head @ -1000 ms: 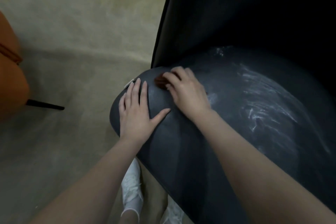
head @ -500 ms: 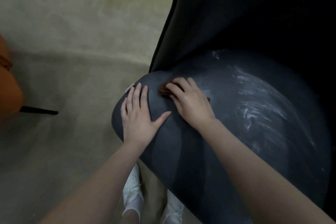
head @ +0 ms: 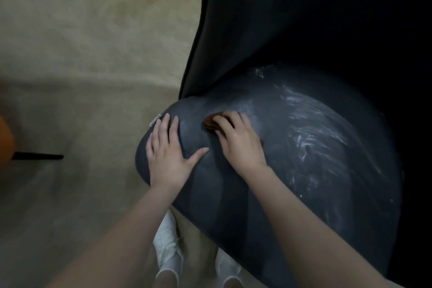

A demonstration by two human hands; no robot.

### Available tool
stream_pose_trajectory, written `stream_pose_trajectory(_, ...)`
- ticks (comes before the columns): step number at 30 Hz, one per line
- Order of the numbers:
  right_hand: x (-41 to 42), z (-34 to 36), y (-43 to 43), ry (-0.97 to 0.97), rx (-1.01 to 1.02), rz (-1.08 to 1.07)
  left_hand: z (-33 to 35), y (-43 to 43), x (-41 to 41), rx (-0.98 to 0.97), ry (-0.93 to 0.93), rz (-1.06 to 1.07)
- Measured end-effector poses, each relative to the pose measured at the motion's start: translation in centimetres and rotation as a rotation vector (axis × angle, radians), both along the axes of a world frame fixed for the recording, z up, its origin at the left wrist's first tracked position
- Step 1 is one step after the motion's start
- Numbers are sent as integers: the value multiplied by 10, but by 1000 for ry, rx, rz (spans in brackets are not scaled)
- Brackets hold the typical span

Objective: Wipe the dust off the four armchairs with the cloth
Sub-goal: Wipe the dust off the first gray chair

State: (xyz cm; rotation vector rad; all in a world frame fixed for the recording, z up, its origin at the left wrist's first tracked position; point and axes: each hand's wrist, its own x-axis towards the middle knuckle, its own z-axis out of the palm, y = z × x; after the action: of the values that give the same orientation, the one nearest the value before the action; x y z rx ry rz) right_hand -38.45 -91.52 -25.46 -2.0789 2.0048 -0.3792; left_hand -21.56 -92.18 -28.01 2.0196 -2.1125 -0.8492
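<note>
Presently: cloth (head: 211, 123), brown, bunched on the armchair (head: 233, 206) seat under the right hand (head: 240, 145), grip curled on it. Left hand (head: 167, 156) flat, fingers spread. Dust (head: 308, 142) lies at three o'clock, nearer the right.

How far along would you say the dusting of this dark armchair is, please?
Front-left, the seat looks free of streaks. In hand: the right hand holds the brown cloth against the seat, with the left hand flat beside it. Left to do: white dust streaks across the seat's right side. Of the other chairs only an orange edge shows, state unclear.
</note>
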Motion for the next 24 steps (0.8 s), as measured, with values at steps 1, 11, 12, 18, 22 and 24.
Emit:
stream_pose_trajectory(1,-6,0,-6,17,-1,37,1,1,-1,-3,-26,-17)
stream_pose_trajectory(11,-49,-4,7,-2,-51,-292,11,-8,-15,-63,-74,-155)
stream_pose_trajectory(12,-46,-3,12,-20,-56,-274,13,-10,-22,-65,-64,-157)
stream_pose_trajectory(18,-69,-4,-11,14,-45,-4,14,-23,-62,-110,-115,-273)
stream_pose_trajectory(22,-102,-7,-34,14,-68,-126,7,-27,-76,-153,-155,-295)
stream_pose_trajectory(24,-110,-6,-29,-5,-67,-230,4,-28,-83,-167,-171,-299)
